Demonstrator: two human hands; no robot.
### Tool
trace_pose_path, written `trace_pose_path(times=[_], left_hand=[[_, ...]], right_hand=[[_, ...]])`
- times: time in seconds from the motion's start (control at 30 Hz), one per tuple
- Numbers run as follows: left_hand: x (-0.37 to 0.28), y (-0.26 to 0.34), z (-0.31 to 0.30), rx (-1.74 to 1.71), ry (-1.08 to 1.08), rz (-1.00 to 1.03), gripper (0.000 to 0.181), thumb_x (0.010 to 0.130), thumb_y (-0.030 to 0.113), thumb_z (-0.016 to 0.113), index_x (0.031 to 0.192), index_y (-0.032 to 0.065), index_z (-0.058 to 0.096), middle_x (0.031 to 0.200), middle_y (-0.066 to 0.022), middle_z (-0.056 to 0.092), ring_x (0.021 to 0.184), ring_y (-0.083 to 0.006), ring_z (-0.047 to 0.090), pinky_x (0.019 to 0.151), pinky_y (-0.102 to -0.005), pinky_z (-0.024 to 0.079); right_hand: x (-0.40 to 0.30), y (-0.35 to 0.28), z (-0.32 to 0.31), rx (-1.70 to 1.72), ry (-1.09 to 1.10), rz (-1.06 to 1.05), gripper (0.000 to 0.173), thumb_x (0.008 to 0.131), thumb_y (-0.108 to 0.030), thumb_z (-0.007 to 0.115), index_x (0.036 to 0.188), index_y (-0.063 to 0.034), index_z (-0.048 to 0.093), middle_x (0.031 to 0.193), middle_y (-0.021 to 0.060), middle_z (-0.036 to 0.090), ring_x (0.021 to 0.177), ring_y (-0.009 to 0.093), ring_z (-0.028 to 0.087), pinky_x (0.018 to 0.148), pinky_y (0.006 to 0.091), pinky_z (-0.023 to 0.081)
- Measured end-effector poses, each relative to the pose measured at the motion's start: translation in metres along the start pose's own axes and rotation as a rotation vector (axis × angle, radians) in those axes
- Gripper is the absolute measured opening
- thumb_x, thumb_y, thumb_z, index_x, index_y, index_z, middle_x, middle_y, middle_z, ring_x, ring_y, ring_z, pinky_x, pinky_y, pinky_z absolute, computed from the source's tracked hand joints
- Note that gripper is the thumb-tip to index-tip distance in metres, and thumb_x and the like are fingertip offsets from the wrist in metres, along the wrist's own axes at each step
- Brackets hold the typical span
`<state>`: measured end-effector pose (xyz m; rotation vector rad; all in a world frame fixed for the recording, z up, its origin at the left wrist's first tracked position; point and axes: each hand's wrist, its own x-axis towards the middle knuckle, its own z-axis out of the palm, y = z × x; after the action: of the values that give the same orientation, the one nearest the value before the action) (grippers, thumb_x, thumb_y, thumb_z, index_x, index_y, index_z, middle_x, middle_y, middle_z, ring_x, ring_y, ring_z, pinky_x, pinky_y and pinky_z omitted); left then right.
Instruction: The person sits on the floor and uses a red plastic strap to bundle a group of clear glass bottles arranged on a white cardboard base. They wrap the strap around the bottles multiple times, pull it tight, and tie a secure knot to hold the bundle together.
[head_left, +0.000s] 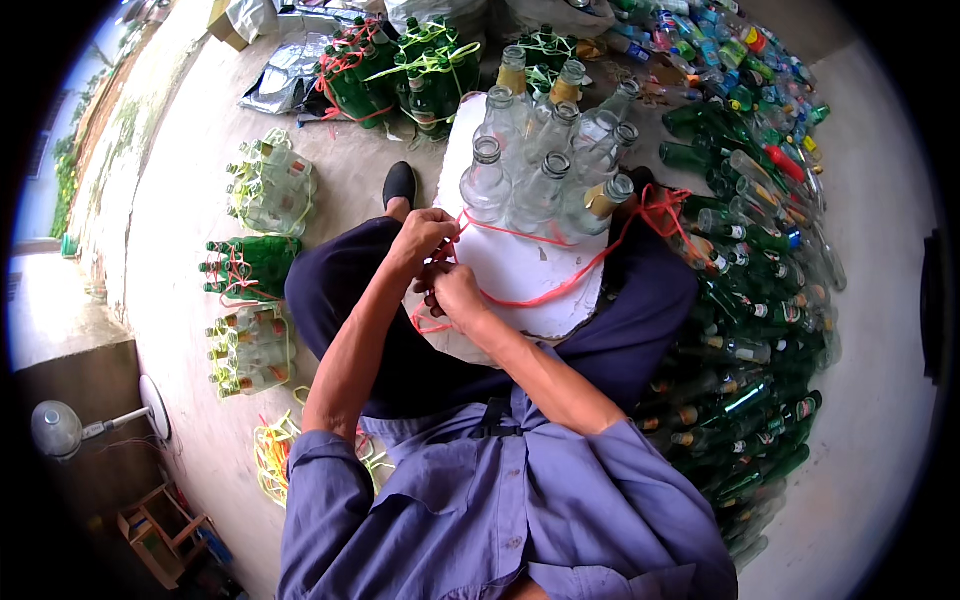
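Observation:
Several clear glass bottles (540, 187) stand upright in a cluster on a white board (517, 274) between my knees. A red plastic string (544, 300) passes around the near side of the bottles' lower part, and its loose length curves across the board to the right. My left hand (426, 238) pinches the string at the board's left edge. Just below it, my right hand (454, 291) is closed on the same string, with its fingertips partly hidden. A few of the bottles carry gold foil (602, 202) on their necks.
Many loose green and clear bottles (757, 360) lie piled at right, with plastic bottles (720, 45) beyond. Tied bottle bundles (259, 266) stand at left, and green bundles (435, 75) ahead. Loose string (274, 457) lies near my left side. A fan (60, 430) stands at lower left.

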<state>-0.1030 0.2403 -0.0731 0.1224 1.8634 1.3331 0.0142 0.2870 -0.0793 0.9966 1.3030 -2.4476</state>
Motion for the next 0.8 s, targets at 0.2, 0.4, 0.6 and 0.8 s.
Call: trace_pose_path(times=[0.2,0.4,0.6,0.8], left_hand=[[0.006,-0.014,-0.007,-0.097,-0.05,-0.062,0.015,0.084,0.015,0.066,0.079,0.0011,0.063,0.061,-0.0003,0.055,0.046,-0.007,0.042,0.041,-0.0241,0.028],[0.011,-0.018,-0.006,-0.225,-0.081,-0.065,0.012,0.084,0.01,0.067,0.083,-0.0009,0.063,0.062,-0.0011,0.055,0.045,-0.007,0.041,0.041,-0.0227,0.027],[0.01,-0.021,-0.009,-0.305,-0.071,-0.06,0.012,0.084,0.01,0.068,0.085,-0.0014,0.064,0.06,0.0,0.053,0.046,-0.0073,0.042,0.042,-0.0225,0.028],[0.008,-0.019,-0.009,-0.244,-0.074,-0.062,0.013,0.082,0.011,0.069,0.082,-0.001,0.064,0.06,-0.0011,0.053,0.046,-0.0084,0.044,0.042,-0.0231,0.029]], right_hand=[[-0.015,-0.003,-0.013,-0.251,-0.03,-0.042,0.023,0.094,-0.019,0.057,0.092,-0.0013,0.07,0.072,0.0013,0.063,0.051,0.008,0.053,0.043,0.0246,0.041],[-0.002,-0.004,-0.048,-0.347,0.216,-0.408,0.028,0.093,-0.017,0.057,0.113,0.0008,0.066,0.075,0.0012,0.065,0.056,0.009,0.059,0.047,0.0222,0.044],[0.007,-0.024,-0.041,-0.047,0.054,-0.14,0.029,0.092,-0.018,0.059,0.113,0.0014,0.065,0.084,0.0049,0.068,0.059,0.009,0.06,0.047,0.0214,0.045],[0.02,-0.02,-0.053,0.052,-0.035,-0.046,0.016,0.092,-0.016,0.061,0.094,-0.0016,0.065,0.072,0.0007,0.058,0.052,0.006,0.047,0.043,0.0214,0.036]])
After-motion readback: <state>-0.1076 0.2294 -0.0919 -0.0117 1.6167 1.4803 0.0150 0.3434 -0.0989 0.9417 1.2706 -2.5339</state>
